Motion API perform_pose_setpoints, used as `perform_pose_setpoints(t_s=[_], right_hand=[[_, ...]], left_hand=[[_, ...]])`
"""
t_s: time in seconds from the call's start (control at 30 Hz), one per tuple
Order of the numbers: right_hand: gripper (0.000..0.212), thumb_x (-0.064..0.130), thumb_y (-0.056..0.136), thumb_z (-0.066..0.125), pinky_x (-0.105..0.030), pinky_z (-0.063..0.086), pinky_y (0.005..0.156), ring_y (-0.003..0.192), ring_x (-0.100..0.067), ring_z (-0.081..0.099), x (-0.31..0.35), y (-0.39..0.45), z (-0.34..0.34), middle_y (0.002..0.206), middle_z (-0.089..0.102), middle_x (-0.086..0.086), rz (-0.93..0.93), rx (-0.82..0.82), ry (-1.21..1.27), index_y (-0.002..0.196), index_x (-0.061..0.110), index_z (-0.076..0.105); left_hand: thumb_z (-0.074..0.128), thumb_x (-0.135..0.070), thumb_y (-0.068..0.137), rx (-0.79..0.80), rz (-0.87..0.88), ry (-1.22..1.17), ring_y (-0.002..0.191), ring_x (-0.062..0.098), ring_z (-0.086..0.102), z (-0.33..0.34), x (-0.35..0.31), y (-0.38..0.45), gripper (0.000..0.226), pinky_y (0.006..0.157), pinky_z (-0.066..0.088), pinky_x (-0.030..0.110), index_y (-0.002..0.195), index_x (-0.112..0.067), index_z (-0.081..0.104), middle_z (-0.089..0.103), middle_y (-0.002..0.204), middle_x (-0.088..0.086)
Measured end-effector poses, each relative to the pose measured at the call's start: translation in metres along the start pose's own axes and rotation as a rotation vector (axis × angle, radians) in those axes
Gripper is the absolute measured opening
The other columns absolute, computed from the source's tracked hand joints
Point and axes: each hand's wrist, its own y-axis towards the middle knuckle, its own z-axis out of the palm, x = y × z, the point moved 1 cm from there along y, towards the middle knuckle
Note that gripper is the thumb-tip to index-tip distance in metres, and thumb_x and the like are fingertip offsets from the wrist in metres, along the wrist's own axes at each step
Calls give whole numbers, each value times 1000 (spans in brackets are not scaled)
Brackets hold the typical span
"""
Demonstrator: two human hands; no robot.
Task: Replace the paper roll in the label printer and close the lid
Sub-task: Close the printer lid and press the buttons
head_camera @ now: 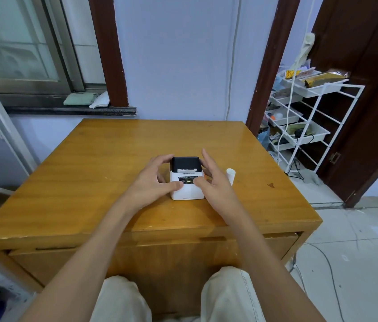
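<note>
So you're sitting at the table point(113, 159) with the printer point(187, 180) parked pretty much dead center, a bit toward your side, and both hands are wrapping around it. Your left hand point(153, 180) is cupping the left side: fingers are curling up toward the top back corner by the black lid point(185, 162), and the thumb is pressing on the white front face just beside the little lit panel. Your right hand point(213, 182) is doing the mirror thing on the right side, fingers spread and reaching up past the lid's right edge, thumb landing on the front near the green light. Neither hand is clamping down into a fist, they're both spread loosely against the printer's body, more bracing it than lifting it, and it's sitting flat on the wood. The lid is looking down and flush, with a strip of white showing at the slot just below it. A white paper roll point(230, 175) is standing upright on the table just to the right of your right hand, apart from the printer, and nothing's touching it. Can't tell if there's a roll inside the printer since the lid's covering it. Off to the right a white rack point(322, 126) is holding trays of clutter.
</note>
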Motion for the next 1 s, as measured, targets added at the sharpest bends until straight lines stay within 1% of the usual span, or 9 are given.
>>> perform_pose_setpoints(t_s=[0.07, 0.13, 0.2, 0.27, 0.33, 0.6, 0.77, 0.9, 1.0], right_hand=[[77, 8, 102, 56, -7, 41, 99, 139, 3, 48, -2, 0, -1, 131, 47, 43, 0, 3, 13, 165, 41, 25], [76, 7, 102, 56, -2, 41, 97, 135, 8, 48, -2, 0, -3, 131, 46, 42, 5, 6, 19, 165, 39, 26], [75, 7, 102, 56, 1, 41, 94, 125, 20, 49, -2, 0, -4, 128, 47, 44, 9, 10, 19, 164, 38, 28], [74, 7, 102, 56, 3, 42, 89, 114, 32, 48, -3, 0, -4, 125, 47, 45, 8, 14, 22, 164, 37, 29], [73, 6, 102, 56, 4, 42, 86, 108, 36, 49, -4, 1, -3, 125, 48, 43, 5, 12, 28, 163, 36, 31], [70, 7, 103, 54, 5, 40, 86, 110, 35, 48, -6, 2, -3, 126, 49, 45, -13, 1, 13, 163, 35, 34], [68, 7, 103, 54, 3, 43, 84, 109, 33, 51, -6, 2, -3, 125, 51, 44, -15, 0, 12, 162, 36, 35], [67, 9, 102, 55, 1, 43, 87, 121, 21, 52, -7, 2, -2, 129, 51, 42, -23, -7, -3, 161, 34, 37], [65, 10, 101, 55, -4, 44, 93, 129, 12, 51, -7, 3, -2, 133, 52, 39, -33, -14, -4, 160, 34, 39]], left_hand=[[84, -29, 84, 3, -2, -4, 79, 17, 65, 1, 0, 0, 75, 77, 56, 26, 148, -40, 46, 52, 147, -15], [84, -29, 84, 10, -7, -7, 81, 20, 67, 1, 0, 0, 76, 79, 57, 26, 150, -39, 46, 52, 147, -15], [84, -28, 84, 12, -10, -10, 86, 25, 69, 1, 1, 1, 77, 81, 57, 27, 151, -38, 46, 52, 148, -15], [84, -28, 84, 10, -5, -18, 88, 25, 69, 1, 2, 1, 75, 82, 56, 27, 149, -39, 47, 52, 148, -15], [84, -28, 84, 10, 0, -21, 85, 23, 70, 0, 2, 1, 74, 83, 56, 27, 147, -41, 47, 53, 148, -14], [84, -29, 85, 11, 0, -15, 93, 29, 69, 0, 3, 0, 75, 84, 56, 27, 150, -38, 46, 52, 149, -15], [84, -31, 85, 14, 2, -10, 85, 19, 67, 0, 2, 0, 76, 83, 55, 26, 151, -37, 46, 52, 148, -16], [84, -30, 85, 15, 2, -11, 91, 26, 68, 0, 2, -1, 75, 86, 57, 29, 149, -39, 46, 52, 148, -16], [84, -31, 85, 13, 5, -9, 90, 27, 68, 0, 3, 0, 75, 88, 57, 31, 149, -38, 47, 52, 148, -16]])
